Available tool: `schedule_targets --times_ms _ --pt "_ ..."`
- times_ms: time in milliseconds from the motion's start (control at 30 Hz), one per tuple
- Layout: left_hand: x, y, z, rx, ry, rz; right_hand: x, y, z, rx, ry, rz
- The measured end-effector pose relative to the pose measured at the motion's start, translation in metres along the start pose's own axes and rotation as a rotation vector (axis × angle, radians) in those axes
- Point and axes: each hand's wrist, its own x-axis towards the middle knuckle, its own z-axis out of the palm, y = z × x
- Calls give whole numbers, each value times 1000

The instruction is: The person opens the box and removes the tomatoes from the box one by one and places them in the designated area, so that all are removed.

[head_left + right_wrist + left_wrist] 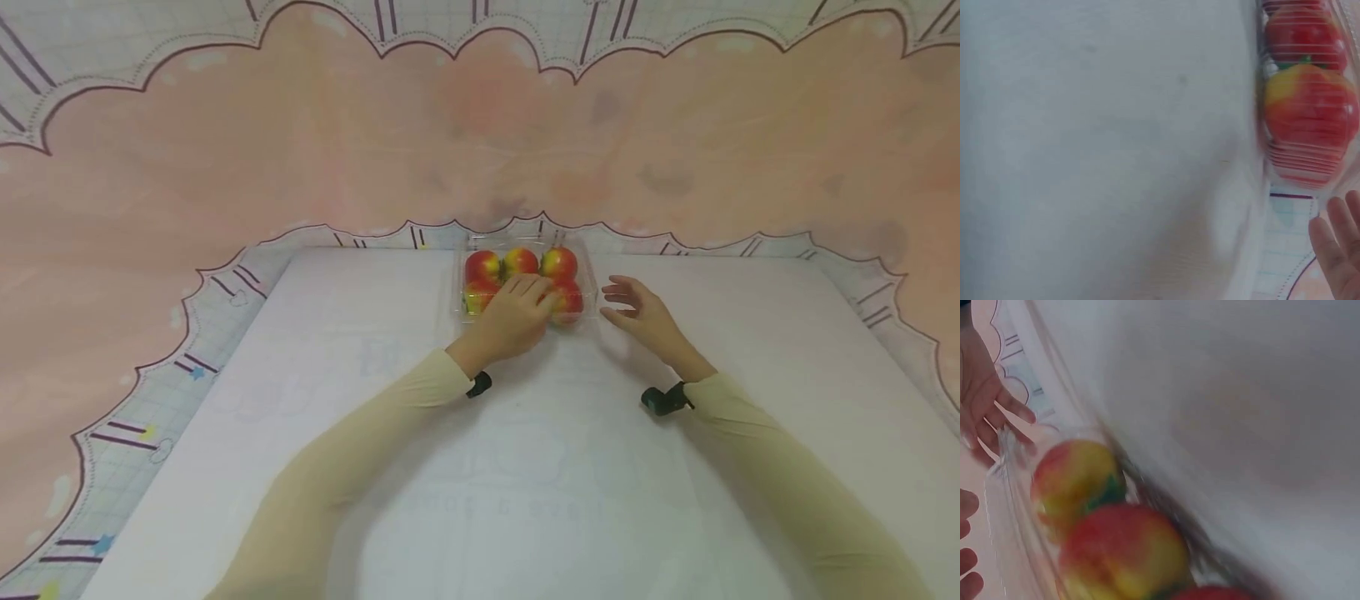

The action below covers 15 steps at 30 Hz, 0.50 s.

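Note:
A clear plastic box [594, 310] holds several round red-and-yellow fruits [559, 263] in two rows, peach-like with green leaves. Clear ribbed plastic covers the fruits [1310, 106] in the right wrist view. My left hand [512, 321] lies over the front middle of the box, fingers reaching across its top and hiding part of the front row. Its fingertips [969, 575] show at the left edge of the left wrist view. Just right of the box, my right hand [641, 315] is held with fingers spread, apart from the plastic in the head view, with nothing in it.
The box stands near the far edge of a white-covered table [525, 467]. Beyond that edge hangs a peach-coloured cloth [420, 142] with scalloped borders. A dark camera [663, 400] is strapped to the right wrist, another [480, 384] to the left.

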Motion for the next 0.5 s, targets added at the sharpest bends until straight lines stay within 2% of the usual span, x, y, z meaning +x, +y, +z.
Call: schedule_targets --times_ms 167,367,500 --pt "16 12 14 22 15 27 -2 9 3 43 -53 38" --pt "27 23 25 62 -26 66 -4 15 3 241 -141 99" --pt "32 28 28 75 -34 62 -4 16 4 300 -193 161"
